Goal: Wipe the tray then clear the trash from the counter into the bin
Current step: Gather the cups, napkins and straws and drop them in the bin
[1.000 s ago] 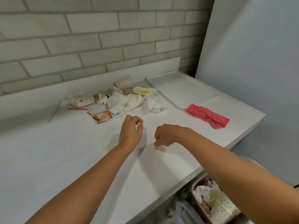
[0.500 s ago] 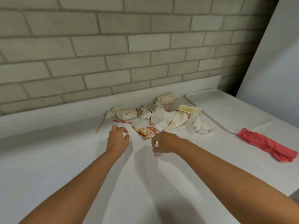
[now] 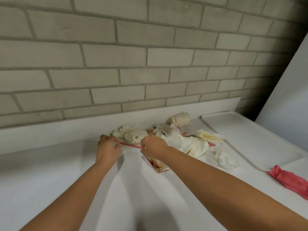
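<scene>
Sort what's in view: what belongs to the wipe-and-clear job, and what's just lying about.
Job: tray, red cloth, red straw, near dotted cup, far dotted cup, crushed cup, napkins, sauce packet, tissue wad, left hand, right hand.

Lying about: nothing loose that I see; just brick wall, white side panel.

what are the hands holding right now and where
Left hand pinches the red straw at its left end; right hand covers the other end, grip hidden.

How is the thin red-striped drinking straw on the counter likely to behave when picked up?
The thin red-striped drinking straw looks light, so it probably lifts easily. Round and lying flat on the white counter, it may roll if nudged. Being slender, it could bend under a hard pinch.
</scene>
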Tool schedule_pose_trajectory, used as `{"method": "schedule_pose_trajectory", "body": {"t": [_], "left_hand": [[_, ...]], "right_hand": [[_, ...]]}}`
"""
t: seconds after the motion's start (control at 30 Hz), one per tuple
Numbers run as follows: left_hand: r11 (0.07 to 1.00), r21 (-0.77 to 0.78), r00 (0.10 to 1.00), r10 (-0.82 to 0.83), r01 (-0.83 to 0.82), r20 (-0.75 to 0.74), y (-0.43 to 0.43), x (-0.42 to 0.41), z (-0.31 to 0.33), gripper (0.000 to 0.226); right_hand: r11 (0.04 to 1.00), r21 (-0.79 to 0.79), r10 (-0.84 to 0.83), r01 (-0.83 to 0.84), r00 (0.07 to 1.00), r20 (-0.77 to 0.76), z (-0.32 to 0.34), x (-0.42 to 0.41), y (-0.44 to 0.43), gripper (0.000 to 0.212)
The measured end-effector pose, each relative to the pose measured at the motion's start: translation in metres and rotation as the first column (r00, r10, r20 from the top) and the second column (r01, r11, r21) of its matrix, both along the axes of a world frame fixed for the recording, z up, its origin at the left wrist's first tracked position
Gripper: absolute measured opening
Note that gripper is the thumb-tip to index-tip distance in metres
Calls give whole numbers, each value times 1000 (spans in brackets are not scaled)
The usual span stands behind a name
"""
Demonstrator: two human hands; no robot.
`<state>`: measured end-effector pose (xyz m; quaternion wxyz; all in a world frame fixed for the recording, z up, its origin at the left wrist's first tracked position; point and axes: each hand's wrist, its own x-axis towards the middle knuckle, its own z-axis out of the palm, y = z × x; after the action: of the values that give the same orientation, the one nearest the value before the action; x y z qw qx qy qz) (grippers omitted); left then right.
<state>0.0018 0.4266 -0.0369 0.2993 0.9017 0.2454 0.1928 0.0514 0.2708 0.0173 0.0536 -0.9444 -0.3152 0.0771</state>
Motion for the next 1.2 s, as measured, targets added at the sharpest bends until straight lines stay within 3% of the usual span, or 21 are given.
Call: {"method": "schedule_pose_trajectory", "body": {"t": [0.17,0.37,0.53,0.73,0.93,1.0,1.07,1.13,1.2], "left_hand": [[999,-28,1000,25,-25,-13,6,6,-8,21],[998,-46,999,46,-47,-7,13,7,-8,18],[993,-105,999,48,-46,18,16,9,-5,18],[984,-177,995,28,-11,92,14,8,-2,16],[934,-358,983,57,10,176,16,7,15,22],[795,-606,982,137,-32,128,19,10,26,32],[438,-899,987,149,-17,54,21,10,40,52],[77,-994,988,126,78,87,26,9,49,67],[-122,-974,968,188,193,168,33,5,52,64]], "right_hand": [[993,108,-38,37,999,0,-1,34,37,36],[988,109,-108,108,994,-2,-15,53,62,44],[994,70,-89,85,994,57,-15,50,69,35],[999,-46,4,7,971,240,10,42,73,29],[987,154,-62,34,982,180,58,43,68,22],[966,259,-47,-2,982,182,66,42,69,20],[948,307,12,-85,973,232,65,36,73,20],[930,301,118,-212,946,301,55,27,77,18],[892,288,244,-349,907,342,39,17,81,16]]}}
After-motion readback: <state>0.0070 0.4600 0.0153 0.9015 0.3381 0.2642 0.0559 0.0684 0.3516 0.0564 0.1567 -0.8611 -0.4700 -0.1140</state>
